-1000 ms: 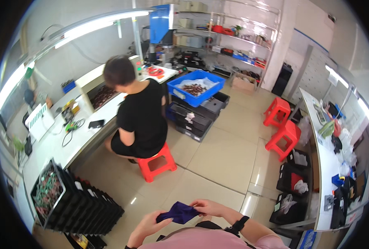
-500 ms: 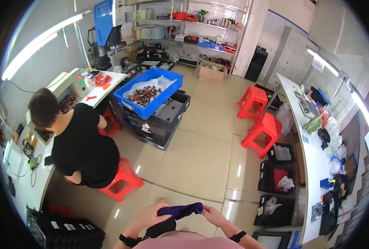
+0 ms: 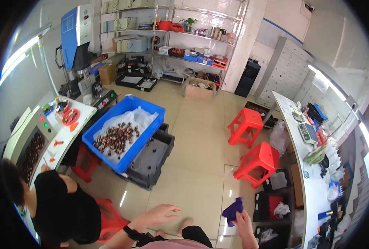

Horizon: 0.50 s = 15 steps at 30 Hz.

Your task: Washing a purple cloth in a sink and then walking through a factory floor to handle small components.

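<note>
My right hand [image 3: 243, 224] grips a dark purple cloth [image 3: 233, 211], which bunches up above the fingers at the lower middle right. My left hand [image 3: 161, 214] is held out to the left of it, palm turned inward, fingers stretched and nothing in them. A dark band circles my left wrist. Ahead and to the left, a blue crate [image 3: 128, 159] lined with white plastic holds a heap of small dark red and brown pieces [image 3: 117, 139]. It rests on black crates [image 3: 151, 159].
A co-worker in black [image 3: 68, 207] sits on a red stool [image 3: 109, 220] at the left bench. Two red stools [image 3: 257, 159] stand right of the aisle. Black bins [image 3: 261, 207] line the right bench [image 3: 294, 133]. Metal shelves [image 3: 193, 37] fill the back, with a cardboard box [image 3: 199, 91] below.
My left hand has let go of the purple cloth and moved apart from it. The right hand carries the cloth to the right. The blue crate and co-worker appear nearer.
</note>
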{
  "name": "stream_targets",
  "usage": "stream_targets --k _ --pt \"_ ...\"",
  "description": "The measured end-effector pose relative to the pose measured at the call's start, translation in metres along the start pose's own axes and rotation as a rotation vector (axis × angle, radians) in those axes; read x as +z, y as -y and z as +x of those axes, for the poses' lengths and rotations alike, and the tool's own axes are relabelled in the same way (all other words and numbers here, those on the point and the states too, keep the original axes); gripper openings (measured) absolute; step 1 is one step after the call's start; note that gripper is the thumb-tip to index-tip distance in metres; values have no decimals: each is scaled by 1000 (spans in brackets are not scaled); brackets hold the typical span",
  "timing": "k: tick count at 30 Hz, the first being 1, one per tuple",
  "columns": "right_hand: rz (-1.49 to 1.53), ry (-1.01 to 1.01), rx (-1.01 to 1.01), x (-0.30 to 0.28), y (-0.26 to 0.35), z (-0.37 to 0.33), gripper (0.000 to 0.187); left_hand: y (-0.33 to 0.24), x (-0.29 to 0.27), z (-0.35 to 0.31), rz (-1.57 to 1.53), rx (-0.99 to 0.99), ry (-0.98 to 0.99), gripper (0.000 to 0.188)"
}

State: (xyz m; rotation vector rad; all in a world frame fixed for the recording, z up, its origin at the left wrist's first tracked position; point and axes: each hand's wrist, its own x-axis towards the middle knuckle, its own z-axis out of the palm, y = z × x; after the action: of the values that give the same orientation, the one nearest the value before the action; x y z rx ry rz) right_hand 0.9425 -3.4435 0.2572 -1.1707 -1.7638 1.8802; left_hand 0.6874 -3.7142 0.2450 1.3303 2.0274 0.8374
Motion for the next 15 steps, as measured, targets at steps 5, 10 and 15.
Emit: stream_targets --k 5,10,15 --pt "53 -106 -195 20 77 144 14 4 -14 152 -274 -41 400 41" --pt "-385 348 -639 78 183 276 10 22 -54 283 -188 -3 288 42" --pt "-730 864 -1157 137 240 382 27 85 -102 404 -1020 -167 62 51"
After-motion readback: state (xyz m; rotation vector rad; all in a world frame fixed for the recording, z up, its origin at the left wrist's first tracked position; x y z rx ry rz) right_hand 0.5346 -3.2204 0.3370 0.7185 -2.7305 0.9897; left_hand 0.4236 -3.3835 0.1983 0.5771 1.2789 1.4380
